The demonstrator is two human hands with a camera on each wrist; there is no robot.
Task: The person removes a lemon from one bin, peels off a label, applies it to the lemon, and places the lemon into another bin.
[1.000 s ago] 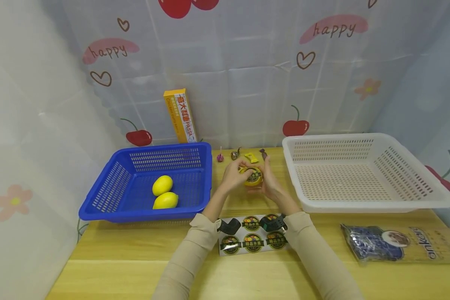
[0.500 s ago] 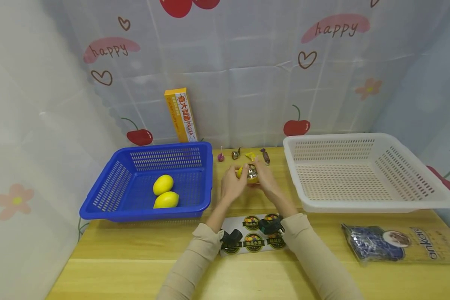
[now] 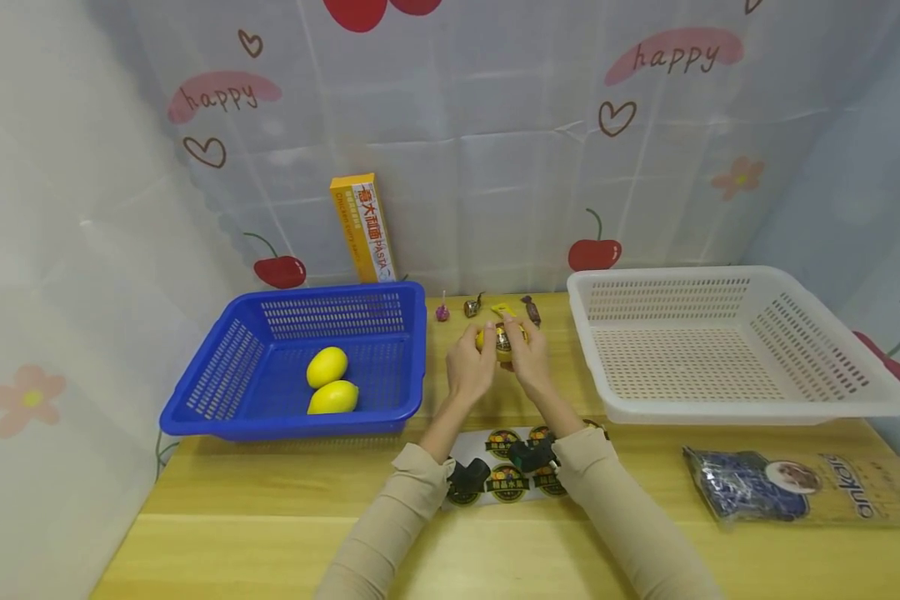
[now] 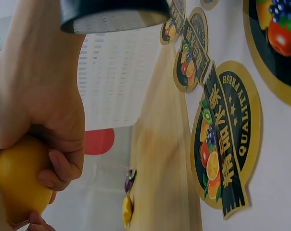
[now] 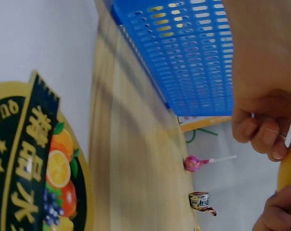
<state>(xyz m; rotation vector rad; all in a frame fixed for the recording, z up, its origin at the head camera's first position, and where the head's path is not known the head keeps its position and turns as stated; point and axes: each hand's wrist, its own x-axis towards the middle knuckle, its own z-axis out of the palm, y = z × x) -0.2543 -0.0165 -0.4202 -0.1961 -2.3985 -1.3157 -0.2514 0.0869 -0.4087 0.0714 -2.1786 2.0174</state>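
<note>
Over the last second both thumbs have come together on the labelled lemon point(image 4: 22, 173); earlier the label point(image 3: 502, 337) lies broad and plain to the head view with the right fingers held off to the side, while now only a narrow, shiny strip of it shows between the thumbs; the left hand point(image 3: 471, 362) grips the left side of the fruit and the right hand point(image 3: 528, 357) grips the right, each thumb lying at one edge of the label; both wrist views show fingers curled against the lemon (how the tips behind it meet, I cannot tell); the fruit is held up off the table point(image 3: 262, 533), toward its far edge, between the blue basket point(image 3: 285, 429) on the left and the white basket point(image 3: 750, 411) on the right, near the yellow sweet point(image 3: 503, 309); this looks like a change from handling the label to pressing its edges down against the curved skin, so I judge the labelling of this lemon to be well along, though whether the label sticks all round is hidden by the hands; the two lemons point(image 3: 333, 397) on the left stay put inside their basket, and the sticker sheet point(image 4: 277, 159) lies nearer, below the wrists.
</note>
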